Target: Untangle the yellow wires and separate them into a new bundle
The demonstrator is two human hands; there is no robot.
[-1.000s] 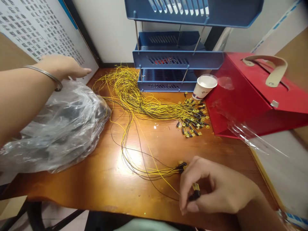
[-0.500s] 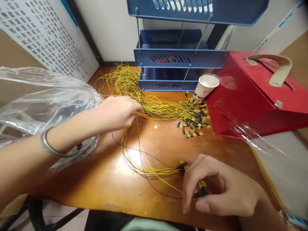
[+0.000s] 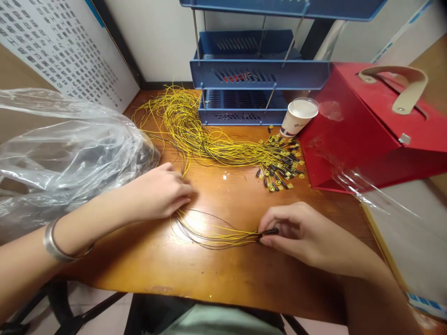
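Note:
A small bunch of thin yellow and black wires (image 3: pixel 216 243) runs across the wooden table between my hands. My left hand (image 3: pixel 162 190) is closed round the bunch's left part, its fingers curled down near the tabletop. At the other end, my right hand (image 3: pixel 296 235) pinches the black connectors (image 3: pixel 270 231) between thumb and fingers; how many it holds is hidden. Behind them lies a large bundle of yellow and black wires (image 3: pixel 223 148), tangled at the left. Its black connectors with small yellow tips (image 3: pixel 279 170) fan out at the right end.
Blue stacked trays (image 3: pixel 260 74) stand at the back. A paper cup (image 3: pixel 299 116) leans between the bundle and a red box with a beige handle (image 3: pixel 366 135). On the left, a clear plastic bag (image 3: pixel 77 149) reaches close to my left forearm. The table's front edge (image 3: pixel 167 294) is near my lap.
My left hand has moved down from the big bundle onto the small bunch. My right hand has shifted up and left, and the loose connector has joined the others at its fingertips.

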